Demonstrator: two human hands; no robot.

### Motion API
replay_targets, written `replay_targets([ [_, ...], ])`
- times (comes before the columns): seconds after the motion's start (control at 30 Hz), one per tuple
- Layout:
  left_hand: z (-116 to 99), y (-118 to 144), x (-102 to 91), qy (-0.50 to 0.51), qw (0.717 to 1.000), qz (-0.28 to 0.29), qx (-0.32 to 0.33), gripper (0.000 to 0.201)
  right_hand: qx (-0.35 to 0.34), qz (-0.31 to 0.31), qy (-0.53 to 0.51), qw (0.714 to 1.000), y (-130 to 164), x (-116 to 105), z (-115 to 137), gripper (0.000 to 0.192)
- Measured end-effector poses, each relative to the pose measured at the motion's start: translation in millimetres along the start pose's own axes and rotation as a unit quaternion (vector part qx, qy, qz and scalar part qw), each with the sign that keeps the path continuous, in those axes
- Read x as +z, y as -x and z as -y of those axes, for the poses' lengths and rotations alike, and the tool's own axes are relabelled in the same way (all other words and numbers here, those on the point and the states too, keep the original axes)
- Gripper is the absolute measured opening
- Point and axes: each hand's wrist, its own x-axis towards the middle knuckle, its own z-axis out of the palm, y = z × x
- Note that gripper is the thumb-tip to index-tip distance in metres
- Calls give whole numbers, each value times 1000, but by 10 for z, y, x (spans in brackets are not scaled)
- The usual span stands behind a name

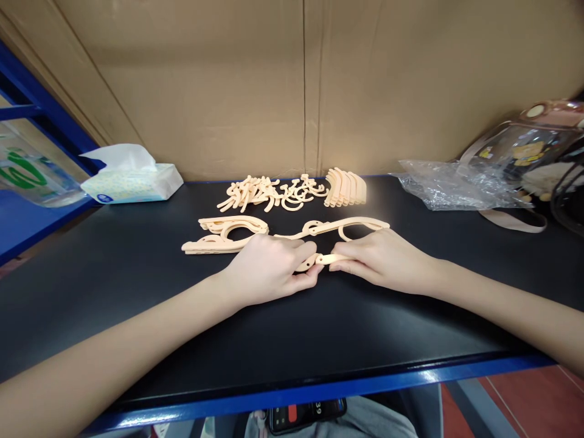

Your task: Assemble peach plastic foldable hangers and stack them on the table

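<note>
My left hand point(274, 267) pinches a beige plastic folding-hanger piece point(308, 264) with a small hole in its rounded end. From the other side, my right hand point(376, 257) grips a narrow hanger arm point(329, 259) whose end meets that piece. Fingers cover most of both parts, so I cannot tell whether they are joined. Just behind my right hand lies an opened-out folding hanger point(328, 227). Folded hangers point(214, 245) rest to the left, partly behind my left hand.
Loose curved hanger parts point(249, 191) lie in a heap at the back, with hook pieces point(296, 196) beside them and a neat row of hanger arms point(345, 187) further right. A tissue box point(137, 182) stands back left. Crumpled clear plastic point(456, 185) and a transparent bag point(524, 146) sit back right.
</note>
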Motion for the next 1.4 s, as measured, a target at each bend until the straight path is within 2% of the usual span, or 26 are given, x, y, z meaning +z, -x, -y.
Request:
replay_targets([
  [0.47, -4, 9, 27, -13, 1000, -18, 11, 26, -1, -8, 0, 1000, -2, 14, -16, 43],
  [0.7, -8, 17, 7, 27, 999, 22, 40, 17, -33, -21, -7, 999, 28, 11, -29, 38],
  [0.83, -1, 19, 12, 58, 997, 28, 42, 18, -64, -55, -4, 996, 25, 3, -23, 33],
  [0.97, 32, 30, 46, 54, 998, 34, 13, 18, -77, -134, -5, 988, 13, -43, -52, 27],
  [1.07, 51, 39, 64, 37, 999, 27, 6, 16, -58, -200, 16, 978, 11, -82, -128, 25],
  [1.17, 51, 42, 57, 24, 1000, 6, 18, 15, -9, -241, 45, 970, 12, -98, -226, 26],
  [1.27, 37, 38, 33, 13, 999, -12, 39, 14, 41, -234, 55, 970, 7, -98, -296, 28],
  [1.4, 17, 30, 1, -2, 998, -20, 58, 15, 83, -169, 28, 982, -13, -105, -311, 35],
])
